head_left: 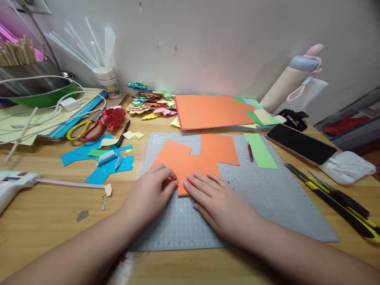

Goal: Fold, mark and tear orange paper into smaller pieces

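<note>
- Orange paper (194, 166) lies on the gray cutting mat (273, 206), its near edge between the two hands; its outline is stepped, and whether it is one piece or several I cannot tell.
- Right grip (216, 198) rests palm-down on the paper, fingers slightly spread, clamped on nothing — good for steady, even pressure.
- Left grip (152, 188) curls at the paper's left edge, thumb and forefinger close together; whether they pinch it, I cannot tell.
- Best handling, I judge: press from the middle outward and square the edge to the mat's grid — gently, so corners don't crease.
- Pencil (250, 152) and green strip (264, 152) sit well apart, leaving working room.
</note>
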A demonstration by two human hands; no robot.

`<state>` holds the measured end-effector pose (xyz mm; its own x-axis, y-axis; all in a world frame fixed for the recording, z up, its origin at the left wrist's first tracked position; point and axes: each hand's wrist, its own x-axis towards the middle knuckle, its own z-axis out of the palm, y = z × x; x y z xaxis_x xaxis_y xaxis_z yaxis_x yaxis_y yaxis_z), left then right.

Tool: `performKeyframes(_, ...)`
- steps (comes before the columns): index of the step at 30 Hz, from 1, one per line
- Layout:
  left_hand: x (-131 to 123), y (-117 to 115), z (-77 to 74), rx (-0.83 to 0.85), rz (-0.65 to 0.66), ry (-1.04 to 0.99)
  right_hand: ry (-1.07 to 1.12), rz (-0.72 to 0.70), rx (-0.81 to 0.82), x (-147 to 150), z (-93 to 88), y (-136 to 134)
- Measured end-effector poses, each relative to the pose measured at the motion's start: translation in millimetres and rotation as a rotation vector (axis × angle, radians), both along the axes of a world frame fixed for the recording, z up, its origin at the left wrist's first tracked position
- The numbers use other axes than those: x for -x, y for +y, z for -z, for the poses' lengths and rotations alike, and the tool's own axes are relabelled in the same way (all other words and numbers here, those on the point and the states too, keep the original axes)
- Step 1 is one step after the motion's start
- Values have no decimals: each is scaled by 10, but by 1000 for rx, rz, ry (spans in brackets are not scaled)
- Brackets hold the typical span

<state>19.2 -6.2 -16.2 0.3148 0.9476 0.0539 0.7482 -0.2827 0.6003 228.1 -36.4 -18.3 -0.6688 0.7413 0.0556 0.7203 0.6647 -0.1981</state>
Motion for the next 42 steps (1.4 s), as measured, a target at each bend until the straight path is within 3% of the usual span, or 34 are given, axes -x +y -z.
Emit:
performKeyframes(7, -22, -45, -25, 97, 44, 72, -34, -35, 28, -34, -19, -24)
performKeyframes(14, -12, -85, 4, 44, 59, 123, -56, -50, 16, -39, -11, -40)
performKeyframes(23, -48, -155, -53, 20, 91, 402, -101, -6, 22, 5, -56, -82)
performKeyframes(42, -39, -152, -39, 14, 118, 410, -88, 33, -31, 25, 6, -139)
